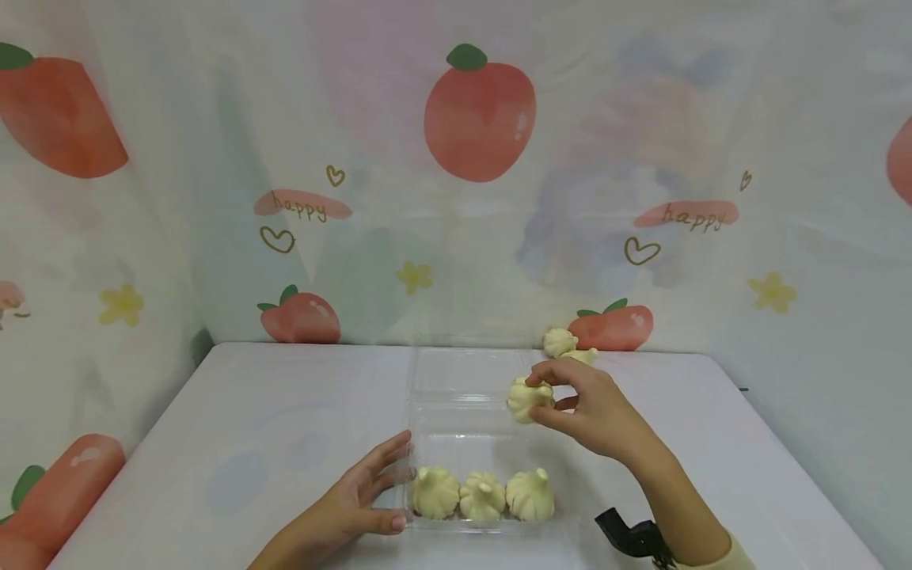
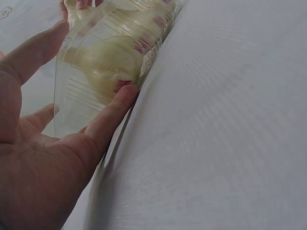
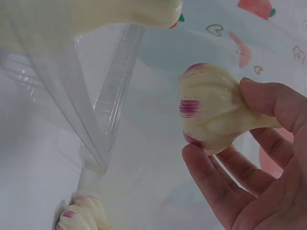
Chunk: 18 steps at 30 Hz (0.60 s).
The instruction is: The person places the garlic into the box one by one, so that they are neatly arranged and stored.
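My right hand [image 1: 594,408] pinches a garlic bulb [image 1: 526,400] between thumb and fingers, over the back right of a clear plastic clamshell box [image 1: 456,443]. Purple streaks mark this bulb's base in the right wrist view, and its stem points toward the palm. Three more bulbs stand in a row along the box's front, among them a middle one [image 1: 482,497]. At the box's left side is my left hand [image 1: 359,495], fingers spread and fairly straight. In the left wrist view its fingertips [image 2: 125,93] rest at the clear wall, by a bulb [image 2: 112,64] inside.
The box's lid [image 1: 456,372] lies folded open toward the back of the white-covered table [image 1: 299,427]. Two garlic bulbs [image 1: 559,342] sit at the back edge, right of the lid. Close to my right forearm is a black strap-like piece [image 1: 630,538]. A printed curtain [image 1: 484,237] hangs behind.
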Available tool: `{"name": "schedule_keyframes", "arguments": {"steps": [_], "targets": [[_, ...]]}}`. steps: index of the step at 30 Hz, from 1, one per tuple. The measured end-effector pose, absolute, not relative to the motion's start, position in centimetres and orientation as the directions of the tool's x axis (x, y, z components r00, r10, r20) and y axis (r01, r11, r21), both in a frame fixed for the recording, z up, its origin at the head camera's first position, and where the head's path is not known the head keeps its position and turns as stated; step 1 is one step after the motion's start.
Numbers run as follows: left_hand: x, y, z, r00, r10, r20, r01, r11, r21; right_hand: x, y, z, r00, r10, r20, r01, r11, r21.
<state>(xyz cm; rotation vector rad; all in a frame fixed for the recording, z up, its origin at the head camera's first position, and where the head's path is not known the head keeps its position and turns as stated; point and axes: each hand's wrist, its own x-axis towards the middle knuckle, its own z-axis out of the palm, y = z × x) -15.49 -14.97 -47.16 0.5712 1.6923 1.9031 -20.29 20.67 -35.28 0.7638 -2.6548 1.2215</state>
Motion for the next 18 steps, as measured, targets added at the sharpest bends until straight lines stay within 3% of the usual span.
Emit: {"name": "schedule_keyframes", "arguments": {"steps": [18], "targets": [[-15.4, -14.7, -47.1, -0.771, 0.636, -0.028, -0.1, -0.078, 0.992, -20.2, 19.2, -34.1, -0.811, -0.494, 0.313, -0.574, 0.568, -0.589]]}}
